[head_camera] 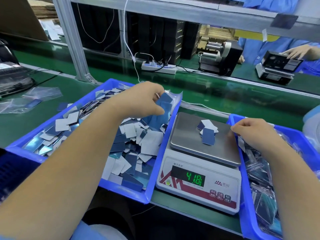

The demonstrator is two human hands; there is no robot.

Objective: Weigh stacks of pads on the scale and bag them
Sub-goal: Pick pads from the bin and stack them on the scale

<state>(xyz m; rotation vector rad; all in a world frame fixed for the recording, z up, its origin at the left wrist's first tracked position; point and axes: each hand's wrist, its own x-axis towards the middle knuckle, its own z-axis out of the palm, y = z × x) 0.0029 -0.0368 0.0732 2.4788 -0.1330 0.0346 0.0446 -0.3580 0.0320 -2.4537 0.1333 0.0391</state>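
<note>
A white digital scale point(199, 184) stands between two blue bins, its green display lit. On its steel pan point(187, 134) lies a small loose stack of blue and white pads point(207, 132). My left hand point(142, 99) hovers over the left blue bin point(155, 163), which is heaped with loose pads, and pinches a few blue pads point(165, 101) beside a clear plastic bag point(174, 96). My right hand point(254, 132) sits at the rim of the right blue bin point(232, 119), fingers curled; whether it holds anything I cannot make out.
Bagged pads point(263, 174) fill the right bin. Empty clear bags point(32, 99) lie on the green belt at left. A power strip point(158, 67) and a tape dispenser point(220, 56) sit behind. Another person's hand point(297, 51) works at a second scale, far right.
</note>
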